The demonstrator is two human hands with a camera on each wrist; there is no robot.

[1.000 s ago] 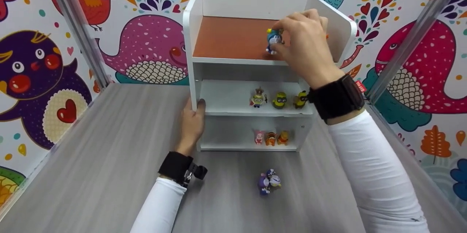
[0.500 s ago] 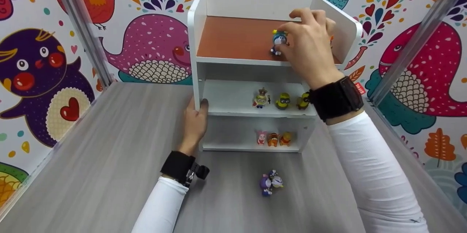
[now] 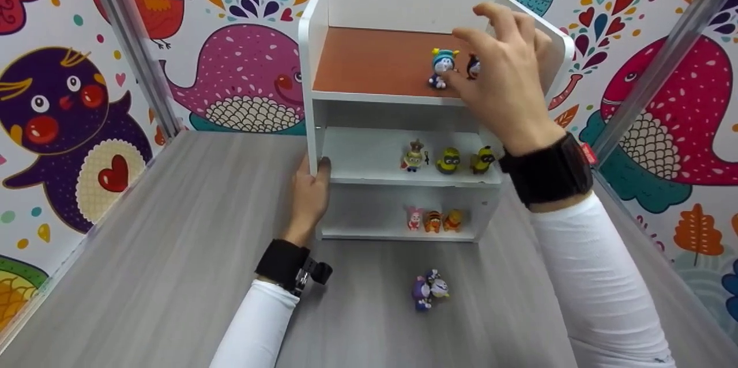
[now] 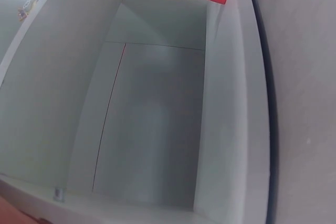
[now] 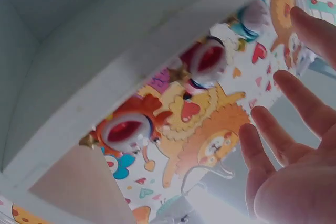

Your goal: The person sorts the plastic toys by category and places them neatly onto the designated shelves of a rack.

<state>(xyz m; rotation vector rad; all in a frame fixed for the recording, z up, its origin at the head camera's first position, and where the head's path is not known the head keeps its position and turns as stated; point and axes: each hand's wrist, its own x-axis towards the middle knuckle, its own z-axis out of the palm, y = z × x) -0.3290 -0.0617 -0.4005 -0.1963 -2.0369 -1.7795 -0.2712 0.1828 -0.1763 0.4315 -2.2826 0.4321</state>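
Note:
My left hand (image 3: 308, 198) grips the left side panel of a white toy shelf unit (image 3: 305, 68), thumb in front. On its brown top shelf stands a small figurine in a blue hat (image 3: 443, 68). My right hand (image 3: 510, 77) is beside it with fingers spread; the thumb tip overlaps the figurine, and I cannot tell if they touch. A dark-headed figurine (image 3: 473, 67) is partly hidden behind this hand. In the right wrist view the fingers are apart from the teal-hatted figurine (image 5: 252, 20), a dark red figurine (image 5: 206, 62) and an orange-red figurine (image 5: 126, 129), in a row.
Three yellow minion figurines (image 3: 448, 160) stand on the middle shelf. Below are a pink piglet (image 3: 414, 218), an orange tiger (image 3: 432, 221) and a yellow bear (image 3: 453, 220). Purple-and-white figurines (image 3: 422, 292) lie on the grey table (image 3: 369, 339) in front.
My right thumb and index finger have parted from around the blue-hatted figurine, and the hand has shifted right. The figurine stays upright on the top shelf. My left hand keeps its hold.

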